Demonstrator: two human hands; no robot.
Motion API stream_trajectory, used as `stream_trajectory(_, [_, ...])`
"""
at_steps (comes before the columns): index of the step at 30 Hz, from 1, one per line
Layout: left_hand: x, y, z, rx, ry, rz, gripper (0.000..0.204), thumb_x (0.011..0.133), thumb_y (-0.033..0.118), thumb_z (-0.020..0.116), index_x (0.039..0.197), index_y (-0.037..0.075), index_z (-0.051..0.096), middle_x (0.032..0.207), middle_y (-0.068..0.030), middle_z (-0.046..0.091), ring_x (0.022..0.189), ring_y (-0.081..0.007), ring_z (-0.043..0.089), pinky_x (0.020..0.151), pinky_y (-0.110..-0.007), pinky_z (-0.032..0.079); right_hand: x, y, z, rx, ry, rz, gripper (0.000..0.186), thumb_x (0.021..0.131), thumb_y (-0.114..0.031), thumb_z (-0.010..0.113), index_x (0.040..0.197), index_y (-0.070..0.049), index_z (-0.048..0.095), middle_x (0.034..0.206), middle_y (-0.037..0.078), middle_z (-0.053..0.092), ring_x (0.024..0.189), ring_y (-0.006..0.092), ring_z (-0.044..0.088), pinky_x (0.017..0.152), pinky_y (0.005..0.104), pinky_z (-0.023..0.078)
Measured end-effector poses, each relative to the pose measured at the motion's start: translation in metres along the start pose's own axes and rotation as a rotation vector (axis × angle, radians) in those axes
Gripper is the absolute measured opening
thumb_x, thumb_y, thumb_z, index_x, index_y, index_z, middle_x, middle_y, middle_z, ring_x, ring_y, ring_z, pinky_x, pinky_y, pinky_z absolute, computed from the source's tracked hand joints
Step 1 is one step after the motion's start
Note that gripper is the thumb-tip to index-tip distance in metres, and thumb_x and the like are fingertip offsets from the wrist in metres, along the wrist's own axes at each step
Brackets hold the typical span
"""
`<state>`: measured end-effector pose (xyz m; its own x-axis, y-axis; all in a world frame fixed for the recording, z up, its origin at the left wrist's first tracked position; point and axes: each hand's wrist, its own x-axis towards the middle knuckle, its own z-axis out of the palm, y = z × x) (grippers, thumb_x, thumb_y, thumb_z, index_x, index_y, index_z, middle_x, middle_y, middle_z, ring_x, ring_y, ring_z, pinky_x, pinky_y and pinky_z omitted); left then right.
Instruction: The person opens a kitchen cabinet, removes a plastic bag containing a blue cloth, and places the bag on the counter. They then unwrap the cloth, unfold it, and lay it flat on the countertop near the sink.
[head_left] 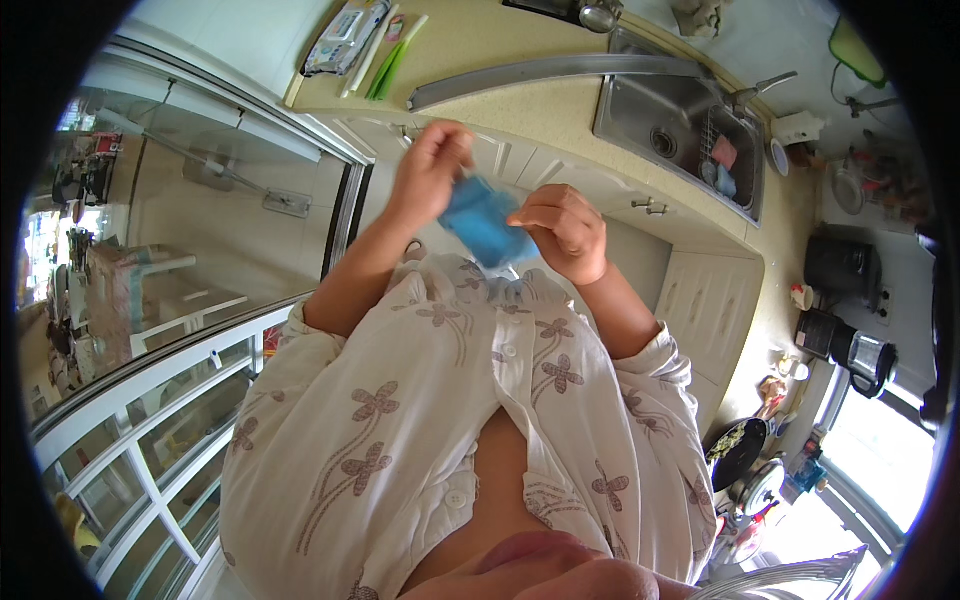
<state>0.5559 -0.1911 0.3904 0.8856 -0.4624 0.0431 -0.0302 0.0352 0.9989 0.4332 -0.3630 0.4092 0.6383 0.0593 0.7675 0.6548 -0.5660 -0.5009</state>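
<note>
In front of my body, a crumpled, blurred blue item, perhaps a thin cloth or glove, hangs between my two hands. My left hand is closed at its upper left corner, fingers curled. My right hand pinches its right side between thumb and fingers. Behind and below it is my white flower-patterned shirt; my feet are mostly hidden.
Ahead is a counter with leeks, a wipes pack and a steel sink. At the right are a blender and a frying pan. A glass sliding door is at the left.
</note>
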Motion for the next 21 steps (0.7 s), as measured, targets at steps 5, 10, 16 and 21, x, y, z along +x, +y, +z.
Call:
stream_trajectory(5, [0.022, 0.017, -0.057, -0.149, 0.21, 0.197, 0.015, 0.1, 0.022, 0.052, 0.105, 0.008, 0.055, 0.079, 0.0002, 0.058, 0.063, -0.005, 0.049, 0.057, -0.02, 0.042, -0.02, 0.01, -0.027, 0.125, 0.027, 0.334, 0.023, 0.068, 0.012, 0.074, 0.081, -0.006, 0.066, 0.081, 0.007, 0.063, 0.076, 0.0202, 0.062, 0.065, 0.0302, 0.05])
stream_trajectory(10, [0.023, 0.03, -0.085, -0.122, 0.377, 0.367, 0.015, 0.1, 0.022, 0.051, 0.106, 0.008, 0.054, 0.08, -0.0006, 0.058, 0.066, -0.0047, 0.049, 0.058, -0.02, 0.041, -0.036, 0.049, -0.033, -0.013, 0.079, 0.622, 0.018, 0.074, 0.006, 0.073, 0.085, -0.005, 0.064, 0.08, 0.008, 0.062, 0.075, 0.0197, 0.062, 0.066, 0.0297, 0.049])
stream_trajectory(16, [0.023, 0.032, -0.095, -0.041, 0.353, 0.405, 0.014, 0.1, 0.019, 0.05, 0.106, 0.006, 0.053, 0.082, -0.0017, 0.059, 0.069, -0.0055, 0.05, 0.06, -0.02, 0.042, 0.006, 0.057, -0.009, -0.47, -0.076, 0.451, 0.025, 0.072, 0.0, 0.071, 0.095, -0.007, 0.065, 0.097, 0.01, 0.062, 0.088, 0.0288, 0.061, 0.076, 0.0387, 0.049])
stream_trajectory(21, [0.039, 0.027, -0.092, 0.02, 0.213, 0.392, 0.016, 0.099, 0.018, 0.053, 0.107, 0.003, 0.052, 0.084, -0.004, 0.059, 0.077, -0.0087, 0.057, 0.071, -0.023, 0.047, 0.071, 0.051, 0.047, -0.039, -0.124, 0.176, 0.027, 0.074, 0.001, 0.068, 0.099, -0.007, 0.065, 0.101, 0.011, 0.065, 0.091, 0.0329, 0.061, 0.08, 0.04, 0.049])
